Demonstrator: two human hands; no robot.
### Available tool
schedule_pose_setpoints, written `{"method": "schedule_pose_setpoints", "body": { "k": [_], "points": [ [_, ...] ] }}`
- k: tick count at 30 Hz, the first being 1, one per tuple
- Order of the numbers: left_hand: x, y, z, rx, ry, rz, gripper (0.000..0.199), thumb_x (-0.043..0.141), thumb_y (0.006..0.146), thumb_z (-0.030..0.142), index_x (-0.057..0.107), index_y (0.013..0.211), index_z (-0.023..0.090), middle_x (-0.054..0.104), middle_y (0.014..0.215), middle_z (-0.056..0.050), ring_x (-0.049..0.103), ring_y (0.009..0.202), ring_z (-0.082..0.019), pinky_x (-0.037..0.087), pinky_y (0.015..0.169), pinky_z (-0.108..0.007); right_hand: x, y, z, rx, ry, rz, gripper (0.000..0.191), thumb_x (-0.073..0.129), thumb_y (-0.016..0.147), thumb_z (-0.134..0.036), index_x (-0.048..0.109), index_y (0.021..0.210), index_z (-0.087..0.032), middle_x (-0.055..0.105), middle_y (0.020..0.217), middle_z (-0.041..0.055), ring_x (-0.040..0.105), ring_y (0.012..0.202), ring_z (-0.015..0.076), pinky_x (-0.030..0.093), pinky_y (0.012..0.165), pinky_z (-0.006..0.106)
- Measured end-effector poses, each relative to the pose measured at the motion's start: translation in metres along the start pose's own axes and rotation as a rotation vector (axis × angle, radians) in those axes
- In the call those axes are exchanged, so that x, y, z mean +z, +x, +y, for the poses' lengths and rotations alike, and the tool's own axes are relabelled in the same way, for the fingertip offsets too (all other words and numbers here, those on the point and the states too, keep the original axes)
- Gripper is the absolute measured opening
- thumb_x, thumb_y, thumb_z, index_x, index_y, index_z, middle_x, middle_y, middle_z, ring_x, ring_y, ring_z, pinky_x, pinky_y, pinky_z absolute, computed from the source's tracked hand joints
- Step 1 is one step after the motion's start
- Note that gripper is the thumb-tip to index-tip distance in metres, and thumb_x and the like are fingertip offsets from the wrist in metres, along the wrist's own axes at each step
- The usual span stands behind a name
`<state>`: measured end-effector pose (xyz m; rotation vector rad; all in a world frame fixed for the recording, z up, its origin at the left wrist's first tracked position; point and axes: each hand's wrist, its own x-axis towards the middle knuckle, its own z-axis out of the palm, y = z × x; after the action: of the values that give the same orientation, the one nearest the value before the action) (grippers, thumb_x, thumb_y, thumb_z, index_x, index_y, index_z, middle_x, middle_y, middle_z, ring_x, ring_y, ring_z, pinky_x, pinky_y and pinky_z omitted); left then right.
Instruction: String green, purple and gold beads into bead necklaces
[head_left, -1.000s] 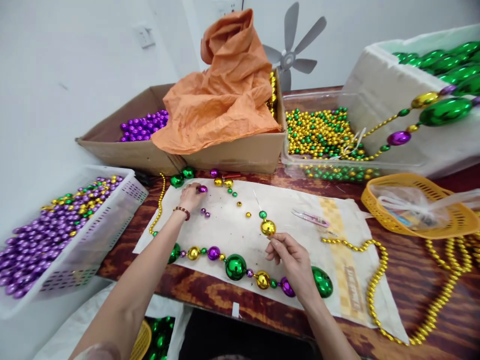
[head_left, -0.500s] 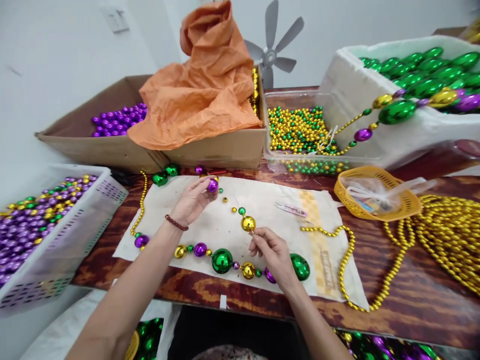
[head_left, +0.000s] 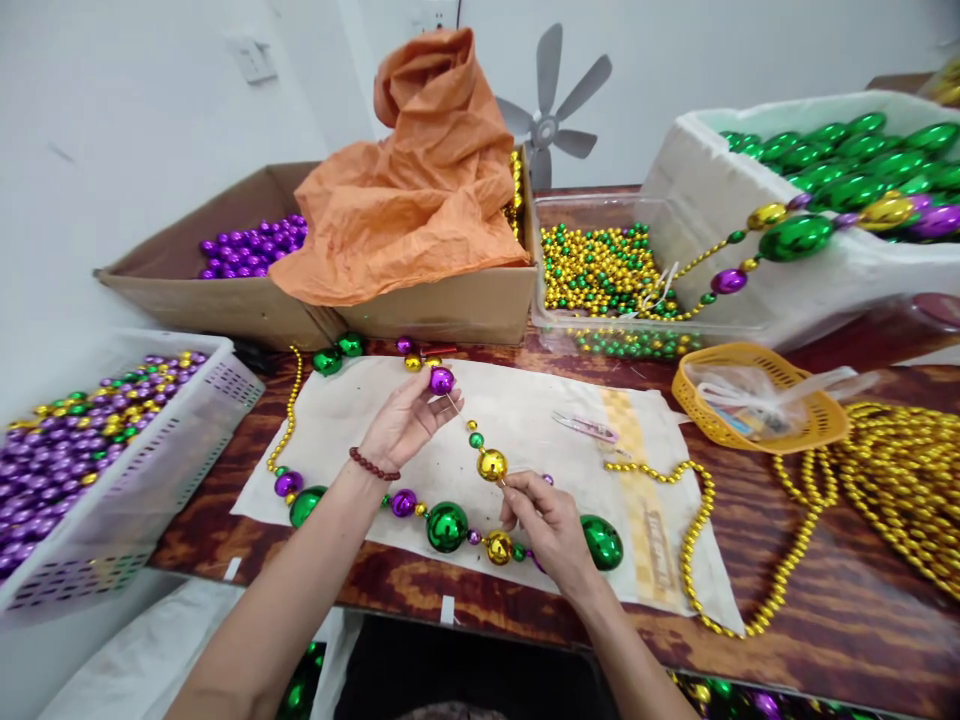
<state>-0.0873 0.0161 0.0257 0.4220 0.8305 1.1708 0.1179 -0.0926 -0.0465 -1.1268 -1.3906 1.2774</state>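
While hands hold beads, purple balls in box, bead-filled tub

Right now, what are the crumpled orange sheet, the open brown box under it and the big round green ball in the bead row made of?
Crumpled orange sheet: dull, thin cloth or papery plastic, by its sharp creases; I can't tell which.
Open brown box: matte cardboard, by its plain, creased walls.
Big round green ball: probably plastic, with a mirror-shiny coating that catches bright highlights.

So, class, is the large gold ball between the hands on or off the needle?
On: the needle shows at both sides of the large gold ball.
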Motion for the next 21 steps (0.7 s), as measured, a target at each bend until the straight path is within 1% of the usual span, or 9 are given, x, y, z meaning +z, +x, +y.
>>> {"method": "schedule_pose_setpoints", "body": {
  "k": [8,13,18,21],
  "points": [
    [0.0,0.0,-0.001,0.009,-0.008,-0.007,0.016,0.069,0.092,0.027,0.073,0.102,0.015,0.074,0.09,-0.004,0.071,0.078,-0.015,0.06,0.086,-0.035,0.001,0.0,0.0,0.018,0.003,0.006,0.02,0.053,0.097,-0.036,0.065,0.093,-0.02,0.065,0.063,-0.0011,0.063,0.053,0.0138,0.051,0.054,0.024],
    [0.0,-0.003,-0.002,0.047,0.035,-0.041,0.02,0.074,0.088,0.028,0.073,0.104,0.017,0.074,0.091,-0.003,0.071,0.079,-0.015,0.06,0.087,-0.036,0.002,0.0,0.001,0.024,0.007,0.011,0.021,0.053,0.097,-0.037,0.065,0.093,-0.02,0.066,0.064,-0.0011,0.064,0.053,0.0137,0.05,0.054,0.024],
    [0.006,-0.014,-0.013,0.091,0.101,-0.09,0.025,0.076,0.086,0.03,0.072,0.108,0.019,0.072,0.093,-0.002,0.073,0.083,-0.017,0.059,0.087,-0.037,0.008,0.005,0.001,0.023,0.032,0.048,0.023,0.053,0.097,-0.039,0.065,0.091,-0.021,0.066,0.065,-0.0016,0.063,0.054,0.0131,0.05,0.055,0.024],
    [0.009,-0.02,-0.021,0.138,0.106,-0.101,0.029,0.078,0.085,0.033,0.072,0.11,0.021,0.072,0.095,-0.002,0.073,0.084,-0.017,0.059,0.085,-0.036,0.011,0.01,-0.001,0.039,0.072,0.076,0.026,0.055,0.096,-0.044,0.064,0.089,-0.021,0.065,0.064,-0.0014,0.063,0.053,0.0132,0.05,0.054,0.024]
  ]
}}
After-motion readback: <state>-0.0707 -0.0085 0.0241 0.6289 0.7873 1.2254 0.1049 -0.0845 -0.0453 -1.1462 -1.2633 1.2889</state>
